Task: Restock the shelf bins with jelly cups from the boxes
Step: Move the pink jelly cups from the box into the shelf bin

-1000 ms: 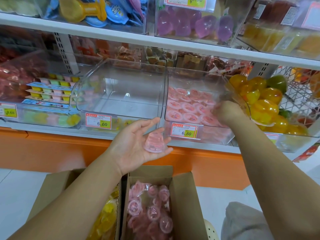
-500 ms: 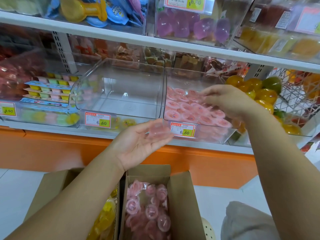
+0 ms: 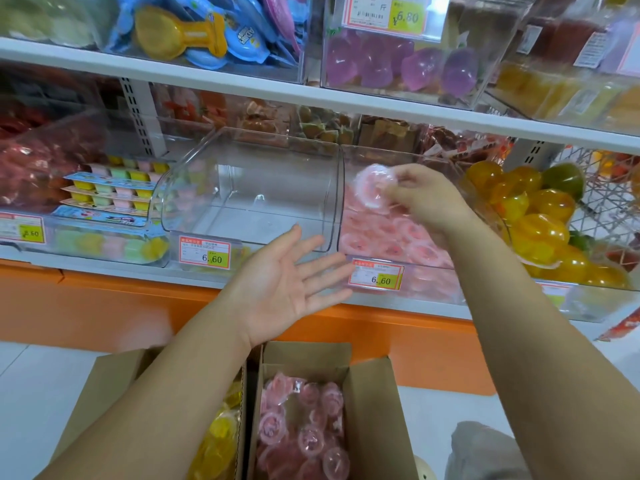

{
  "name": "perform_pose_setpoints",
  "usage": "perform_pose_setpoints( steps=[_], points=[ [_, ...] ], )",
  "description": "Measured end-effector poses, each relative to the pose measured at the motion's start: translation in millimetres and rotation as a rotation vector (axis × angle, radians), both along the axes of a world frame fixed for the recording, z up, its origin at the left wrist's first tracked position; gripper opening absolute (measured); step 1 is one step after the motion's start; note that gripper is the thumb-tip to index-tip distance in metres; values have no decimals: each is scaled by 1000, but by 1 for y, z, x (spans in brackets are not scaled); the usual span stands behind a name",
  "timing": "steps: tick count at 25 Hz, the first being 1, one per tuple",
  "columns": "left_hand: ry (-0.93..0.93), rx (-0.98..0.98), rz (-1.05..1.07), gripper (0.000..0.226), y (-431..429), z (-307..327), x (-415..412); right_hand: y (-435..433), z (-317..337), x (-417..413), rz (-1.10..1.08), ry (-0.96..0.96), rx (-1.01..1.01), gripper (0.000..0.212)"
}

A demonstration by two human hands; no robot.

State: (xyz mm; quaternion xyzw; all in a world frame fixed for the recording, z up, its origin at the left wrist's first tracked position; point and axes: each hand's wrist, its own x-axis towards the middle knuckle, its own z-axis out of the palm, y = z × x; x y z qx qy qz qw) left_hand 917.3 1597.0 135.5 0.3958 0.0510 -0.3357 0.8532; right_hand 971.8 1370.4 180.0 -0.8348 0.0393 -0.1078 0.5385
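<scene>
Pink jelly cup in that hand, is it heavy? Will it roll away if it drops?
Probably light: the right hand holds the pink jelly cup with just a fingertip pinch. Its round shape could roll, though the cups in the bin lie settled, lids up. The shiny plastic looks slippery.

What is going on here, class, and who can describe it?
A person is restocking a shop shelf. The right hand pinches a pink jelly cup above the clear bin already holding pink cups. The left hand is open, palm up and empty, before the neighbouring empty bin. An open box of more pink cups sits below.
</scene>
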Motion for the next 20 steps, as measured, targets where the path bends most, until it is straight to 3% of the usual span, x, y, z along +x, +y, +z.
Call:
perform_pose_setpoints(
  steps=[2, 4, 7, 12, 16, 18, 20],
  points=[
    [-17, 68, -3, 46, 7, -6, 0, -13, -23, 31, -291, 15, -33, 25],
    [-15, 122, -7, 45, 14, -13, 0, -9, -47, 55, -369, 67, -96, 30],
    [5, 179, 0, 45, 25, -23, 1, 5, -62, 73, -307, 88, -211, 34],
    [19, 199, -6, 49, 34, -30, 5, 4, -64, 77, -163, 247, -728, 36],
    [40, 204, -2, 40, 30, -29, 3, 6, -60, 71, -17, 318, -1016, 43],
    [43, 208, 0, 40, 28, -28, 3, 9, -59, 64, 16, 321, -1078, 45],
    [43, 215, 6, 39, 27, -29, 1, 10, -61, 59, 10, 338, -968, 46]
  ],
)
